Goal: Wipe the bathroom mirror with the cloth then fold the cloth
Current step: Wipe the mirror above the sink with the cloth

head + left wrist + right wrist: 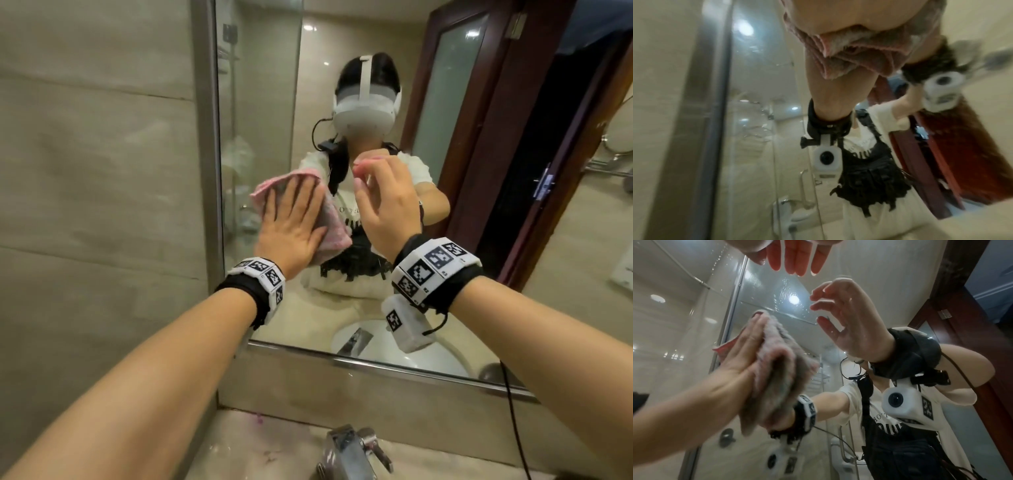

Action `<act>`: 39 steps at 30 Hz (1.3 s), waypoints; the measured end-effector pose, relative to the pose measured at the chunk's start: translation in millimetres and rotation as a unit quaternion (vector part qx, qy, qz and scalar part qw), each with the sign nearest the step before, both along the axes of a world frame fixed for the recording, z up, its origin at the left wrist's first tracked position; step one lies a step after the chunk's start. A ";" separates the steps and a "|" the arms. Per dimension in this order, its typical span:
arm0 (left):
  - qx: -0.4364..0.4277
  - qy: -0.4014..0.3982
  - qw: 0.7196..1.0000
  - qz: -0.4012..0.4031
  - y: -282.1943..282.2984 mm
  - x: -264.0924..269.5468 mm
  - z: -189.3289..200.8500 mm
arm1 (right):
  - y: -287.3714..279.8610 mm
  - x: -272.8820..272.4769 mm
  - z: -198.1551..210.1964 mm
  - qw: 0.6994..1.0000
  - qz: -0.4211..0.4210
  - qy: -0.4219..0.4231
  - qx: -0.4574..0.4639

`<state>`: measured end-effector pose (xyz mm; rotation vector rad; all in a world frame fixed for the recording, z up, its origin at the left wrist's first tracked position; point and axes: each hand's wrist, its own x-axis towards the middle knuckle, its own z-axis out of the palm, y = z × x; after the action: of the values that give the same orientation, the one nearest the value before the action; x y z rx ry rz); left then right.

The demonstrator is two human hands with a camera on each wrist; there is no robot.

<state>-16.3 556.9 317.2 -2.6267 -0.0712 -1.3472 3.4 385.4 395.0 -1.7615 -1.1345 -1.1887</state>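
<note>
The pink and grey cloth [270, 186] lies bunched against the bathroom mirror [376, 41], left of its middle. My left hand [291, 219] presses it flat to the glass with straight fingers. In the left wrist view the palm [859, 14] sits on the crumpled cloth [849, 53]. My right hand [387, 202] hovers just right of the cloth, close to the glass, fingers loosely spread and holding nothing. In the right wrist view its fingertips [797, 259] point at the mirror, and the left hand [744, 350] backs the cloth [777, 378].
The mirror's metal frame [205, 171] runs down just left of the cloth, with tiled wall beyond. A chrome faucet [352, 452] stands on the counter below my arms. A black cable [513, 411] hangs from my right wrist. The glass reflects a wooden door.
</note>
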 end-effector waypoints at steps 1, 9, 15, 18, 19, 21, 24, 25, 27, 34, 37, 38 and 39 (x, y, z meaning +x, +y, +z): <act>0.026 -0.001 1.000 -0.018 -7.0 2.4 -4.6 | -0.6 -1.3 0.7 1.000 0.000 -0.002 0.013; 0.056 -0.017 0.995 -0.082 -19.9 6.4 -68.0 | -17.5 -10.4 -18.4 1.000 -0.016 -0.020 0.009; -0.038 -0.043 0.997 -0.053 -11.4 0.8 -118.5 | -11.2 -12.3 -82.5 0.996 -0.011 -0.022 -0.087; -0.091 -0.023 0.995 -0.030 -9.7 -2.8 -134.6 | -6.0 -7.9 -107.8 0.987 -0.056 -0.065 -0.133; -0.104 -0.021 0.994 -0.016 -8.0 -4.4 -140.0 | -5.2 -5.4 -114.6 0.982 -0.088 -0.073 -0.151; -0.125 -0.016 0.992 0.015 -2.8 -7.1 -151.2 | -6.4 2.2 -124.7 0.967 -0.159 -0.080 -0.181; -0.160 -0.018 0.986 0.046 6.9 -11.4 -169.1 | -11.7 12.9 -134.3 0.943 -0.233 -0.099 -0.217; -0.174 -0.019 0.983 0.055 9.5 -13.4 -174.7 | -13.1 15.4 -136.0 0.938 -0.240 -0.110 -0.225; -0.192 -0.026 0.978 0.075 13.7 -16.3 -185.3 | -13.8 18.3 -137.2 0.930 -0.254 -0.130 -0.231; -0.080 0.008 0.996 0.045 17.8 -21.1 -194.3 | -12.7 21.2 -137.7 0.921 -0.272 -0.162 -0.228; 0.053 0.038 0.997 -0.051 23.1 -18.6 -207.1 | -12.8 22.6 -137.9 0.920 -0.272 -0.170 -0.224; 0.087 0.051 0.992 -0.079 22.5 -18.3 -209.7 | -12.9 22.7 -138.1 0.921 -0.272 -0.171 -0.222; 0.125 0.069 0.984 -0.109 21.1 -18.1 -211.3 | -12.8 22.5 -137.9 0.921 -0.273 -0.171 -0.220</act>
<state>-34.4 578.0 105.9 -2.5585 0.3903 -1.1438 25.9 372.7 257.1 -2.3833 -1.2142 -1.7266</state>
